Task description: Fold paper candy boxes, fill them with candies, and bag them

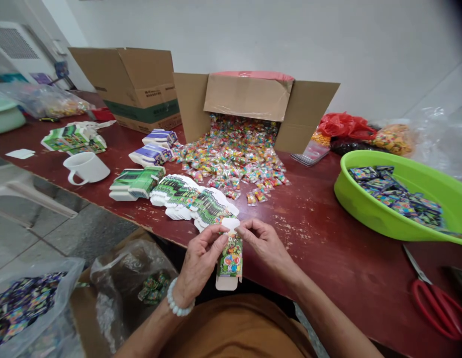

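Observation:
A small printed green carton (231, 256) hangs upright at the table's front edge, its white top flap (231, 223) between my two hands. My left hand (203, 258) pinches the carton's upper left corner with thumb and forefinger. On the other side, my right hand (266, 243) has its fingertips closed at the top right corner, by the flap. The carton's lower flap is out flat at the bottom. Just beyond my hands, a fanned row of flat green cartons (178, 191) lies on the table. Small clear candy packets (238, 159) spill from an open cardboard box (249, 97) behind them.
At right stands a green basin (387, 223) of dark packets, with red-handled scissors (432, 298) in front. A white mug (87, 166), purple carton stacks (152, 155) and another cardboard box (141, 84) are at left. Plastic bags of packets (29, 308) sit below the table edge.

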A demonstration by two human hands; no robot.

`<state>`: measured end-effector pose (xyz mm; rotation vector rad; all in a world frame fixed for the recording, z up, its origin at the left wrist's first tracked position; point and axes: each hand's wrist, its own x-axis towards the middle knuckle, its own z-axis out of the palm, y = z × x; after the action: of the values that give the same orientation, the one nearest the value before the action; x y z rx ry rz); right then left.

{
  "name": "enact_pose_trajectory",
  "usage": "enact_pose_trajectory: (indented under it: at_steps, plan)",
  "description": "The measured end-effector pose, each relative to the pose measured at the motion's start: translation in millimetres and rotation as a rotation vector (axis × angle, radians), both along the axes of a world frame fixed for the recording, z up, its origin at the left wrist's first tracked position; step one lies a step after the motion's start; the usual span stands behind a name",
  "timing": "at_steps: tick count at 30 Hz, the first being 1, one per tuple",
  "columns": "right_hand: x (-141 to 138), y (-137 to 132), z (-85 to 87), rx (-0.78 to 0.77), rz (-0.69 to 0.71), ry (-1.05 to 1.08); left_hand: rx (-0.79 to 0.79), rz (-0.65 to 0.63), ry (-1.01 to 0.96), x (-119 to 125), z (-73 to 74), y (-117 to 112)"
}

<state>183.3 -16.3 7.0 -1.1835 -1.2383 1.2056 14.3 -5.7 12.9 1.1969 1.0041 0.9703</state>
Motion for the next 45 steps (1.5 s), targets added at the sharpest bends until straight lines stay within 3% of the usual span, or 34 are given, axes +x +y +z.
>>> enact_pose_trajectory:
  at_steps: [4, 8, 11, 14, 17, 19, 25, 32, 37, 41, 43, 45]
  plan:
    - [5.9, 11.0, -1.9, -0.083, 0.022, 0.122, 0.024, -0.013, 0.039, 1.8, -0.8, 2.6]
    - [7.1, 12.2, -1.4, -0.047, 0.08, 0.093, -0.017, -0.002, -0.087, 4.1, -1.7, 1.0]
    - [6.2, 7.5, -2.0, 0.072, 0.055, -0.046, -0.164, 0.012, -0.243, 4.8, -2.9, -0.9]
    - [4.6, 2.6, -4.3, 0.153, -0.004, -0.121, -0.388, -0.128, -0.356, 5.5, -6.7, -2.4]
    - [3.4, -0.3, -4.6, 0.2, 0.046, -0.242, -0.521, -0.225, -0.378, 7.3, -12.6, -2.7]
    - [2.9, -0.1, -3.3, 0.187, 0.083, -0.265, -0.524, -0.204, -0.372, 9.5, -15.5, -2.4]
    - [3.4, 12.7, -1.5, -0.091, 0.154, -0.118, -0.489, -0.16, -0.267, 16.5, -15.0, -1.0]
    - [5.0, 15.7, 1.3, -0.07, 0.18, -0.013, -0.363, -0.205, -0.203, 11.3, -18.1, 3.1]
    - [4.7, 2.1, 3.8, 0.181, 0.264, -0.246, -0.369, -0.205, -0.236, 9.9, -22.4, 0.7]
    - [15.9, 20.1, -5.9, 0.283, 0.307, -0.537, -0.421, -0.198, -0.239, 11.0, -27.6, -6.8]
    - [27.5, 43.3, -15.0, 0.242, 0.225, -0.711, -0.452, -0.231, -0.267, 8.6, -29.8, -12.7]
    - [40.2, 70.4, -25.1, 0.187, -0.019, -0.967, -0.482, -0.297, -0.288, 2.4, -31.7, -19.2]
